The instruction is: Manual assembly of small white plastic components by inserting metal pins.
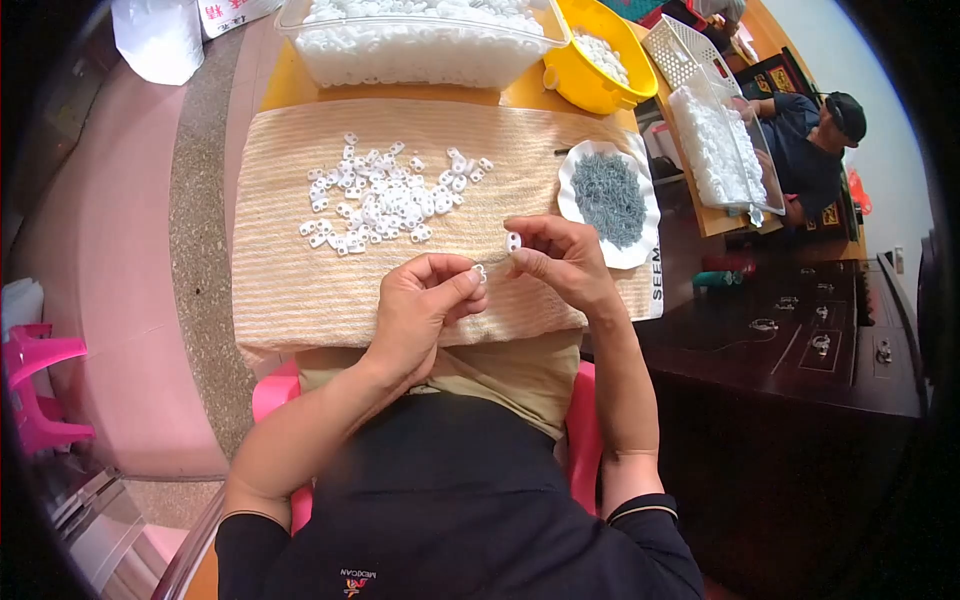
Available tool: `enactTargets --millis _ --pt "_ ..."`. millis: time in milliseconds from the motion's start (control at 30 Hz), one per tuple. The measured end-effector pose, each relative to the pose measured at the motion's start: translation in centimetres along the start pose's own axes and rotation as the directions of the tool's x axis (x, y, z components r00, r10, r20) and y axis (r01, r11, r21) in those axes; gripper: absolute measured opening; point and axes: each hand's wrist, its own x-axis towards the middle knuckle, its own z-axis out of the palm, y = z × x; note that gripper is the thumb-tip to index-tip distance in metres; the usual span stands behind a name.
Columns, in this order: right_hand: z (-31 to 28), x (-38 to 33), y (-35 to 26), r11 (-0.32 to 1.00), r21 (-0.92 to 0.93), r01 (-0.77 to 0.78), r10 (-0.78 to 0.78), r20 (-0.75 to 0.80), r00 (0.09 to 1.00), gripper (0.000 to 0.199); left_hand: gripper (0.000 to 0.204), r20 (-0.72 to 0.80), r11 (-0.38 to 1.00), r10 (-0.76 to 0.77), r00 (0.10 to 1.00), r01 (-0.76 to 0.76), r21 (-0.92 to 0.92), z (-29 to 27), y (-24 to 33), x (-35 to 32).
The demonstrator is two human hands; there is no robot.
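My right hand (568, 262) pinches a small white plastic piece (513, 242) with two dark holes between thumb and fingertips. Left of it and slightly lower, my left hand (425, 305) is closed, thumb against forefinger, on a small wire-like metal piece (481, 272); its exact shape is too small to tell. The hands are apart, held above the near part of a striped beige towel (300, 290). A loose heap of similar white pieces (395, 200) lies on the towel beyond my left hand. To the right, a white scalloped plate (567, 190) holds many small grey metal pieces (608, 198).
At the back of the table stand a clear bin (290, 30) full of white pieces and a yellow basin (565, 85). A co-worker (808, 140) sits at the far right by another clear bin (765, 205). Pink stools (45, 390) stand at left.
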Motion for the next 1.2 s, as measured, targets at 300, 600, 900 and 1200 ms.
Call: enactTargets --millis 300,600,900,1200 --pt "0.8 -0.8 0.6 0.994 0.107 0.001 -0.003 0.013 1.000 0.032 0.010 -0.009 1.000 0.008 1.000 -0.007 0.025 -0.2 -0.3 0.3" --pt "1.1 -1.9 1.6 0.981 0.180 -0.068 0.082 -0.069 0.994 0.025 0.011 0.018 0.999 -0.033 0.999 0.032 0.039 -0.5 -0.3 0.2" --pt "2.5 -2.3 1.9 0.967 0.253 -0.040 0.065 -0.091 0.994 0.029 0.011 0.029 0.999 -0.014 0.999 0.013 0.038 -0.4 -0.4 0.2" --pt "2.8 -2.5 2.1 0.968 0.245 -0.053 0.068 -0.053 0.996 0.030 0.011 0.033 0.999 -0.018 0.999 0.017 0.033 -0.5 -0.4 0.2"
